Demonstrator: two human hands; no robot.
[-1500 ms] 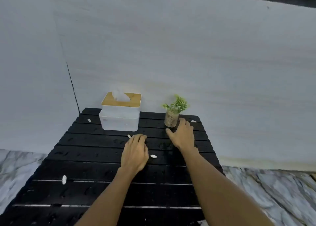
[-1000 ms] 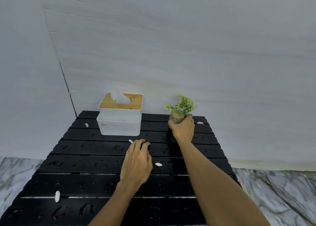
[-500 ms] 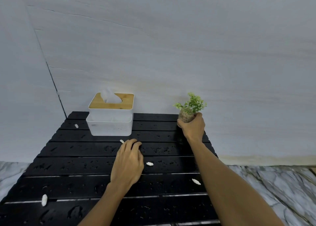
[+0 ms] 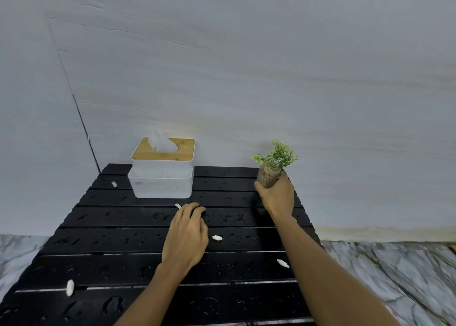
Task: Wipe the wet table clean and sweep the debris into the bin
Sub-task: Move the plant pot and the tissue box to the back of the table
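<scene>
On the worktop (image 4: pixel 111 251), the tissue box (image 4: pixel 161 177) stands far, left of centre, near the wall (image 4: pixel 246 79). The potted plant (image 4: pixel 270 170) is at the far right corner, in the right hand (image 4: pixel 277 197). Debris scraps (image 4: pixel 217 238) lie scattered, near and far.

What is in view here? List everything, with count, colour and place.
slatted wooden table: one, black, wet with droplets, against the wall
tissue box with bamboo lid: one, white, far left of the table
small debris pieces: five visible, white, scattered over the slats
small potted plant: one, green in a speckled brown pot, far right edge
wall: pale grey, behind
marble floor: grey-white, both sides
left hand: one, resting mid-table, holding nothing
right hand: one, gripping the plant's pot
</scene>
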